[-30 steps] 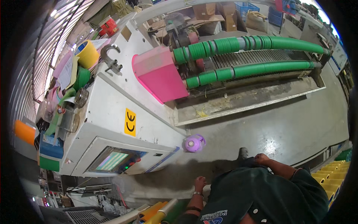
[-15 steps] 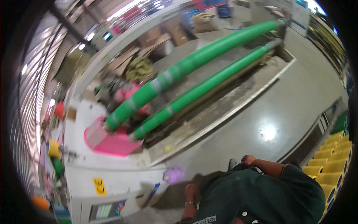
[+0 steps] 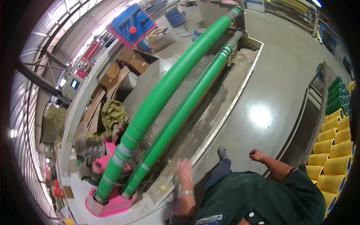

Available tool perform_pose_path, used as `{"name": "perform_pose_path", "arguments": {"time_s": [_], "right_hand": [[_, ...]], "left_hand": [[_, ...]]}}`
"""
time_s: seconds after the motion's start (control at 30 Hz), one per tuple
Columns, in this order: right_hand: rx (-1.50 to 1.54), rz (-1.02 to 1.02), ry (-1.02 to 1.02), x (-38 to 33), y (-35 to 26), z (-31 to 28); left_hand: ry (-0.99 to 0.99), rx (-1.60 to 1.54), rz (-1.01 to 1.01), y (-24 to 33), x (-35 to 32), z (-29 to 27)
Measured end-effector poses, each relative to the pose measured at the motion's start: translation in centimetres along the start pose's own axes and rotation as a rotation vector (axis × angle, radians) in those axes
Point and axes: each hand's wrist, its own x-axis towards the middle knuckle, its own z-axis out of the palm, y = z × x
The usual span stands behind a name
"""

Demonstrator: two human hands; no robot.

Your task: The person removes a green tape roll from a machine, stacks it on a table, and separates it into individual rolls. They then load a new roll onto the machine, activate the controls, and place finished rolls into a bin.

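Observation:
My left hand (image 3: 184, 169) reaches forward with its fingers stretched out and holds nothing. It appears over the pale rim (image 3: 210, 148) of the machine's long trough, and I cannot tell whether it touches it. My right hand (image 3: 257, 155) hangs in front of me over the grey floor, loosely curled with a gap between thumb and fingers, and nothing shows in it. Ahead and to the left, two long green rollers, a thicker one (image 3: 165, 88) and a thinner one (image 3: 187, 98), run side by side. Their near ends sit in a pink housing (image 3: 108, 208).
Yellow tubes (image 3: 333, 165) and green tubes (image 3: 335, 99) are stacked at the right, beside a long dark low frame (image 3: 300, 122). Beyond the rollers lie cardboard (image 3: 110, 75) and an olive cloth heap (image 3: 113, 114). A blue tool board (image 3: 131, 25) stands farther back.
My view has turned left-to-right across the machine, so the rollers stand steeper and lower left. My left hand has risen forward, its fingers now spread. My right hand has loosened; a foot steps forward.

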Motion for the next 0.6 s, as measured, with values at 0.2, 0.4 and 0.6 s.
{"name": "perform_pose_path", "arguments": {"time_s": [0.2,0.4,0.6], "right_hand": [[0.176,0.158,0.133,3.0,-0.8,-7.7],[0.3,0.225,0.234,6.1,-1.0,-15.2],[0.371,0.31,0.187,13.7,1.5,-22.6]], "left_hand": [[-0.202,-0.204,0.192,6.0,11.6,18.3],[-0.14,-0.525,0.277,11.2,18.8,29.5],[-0.124,-0.581,0.525,10.0,21.2,34.1]]}}
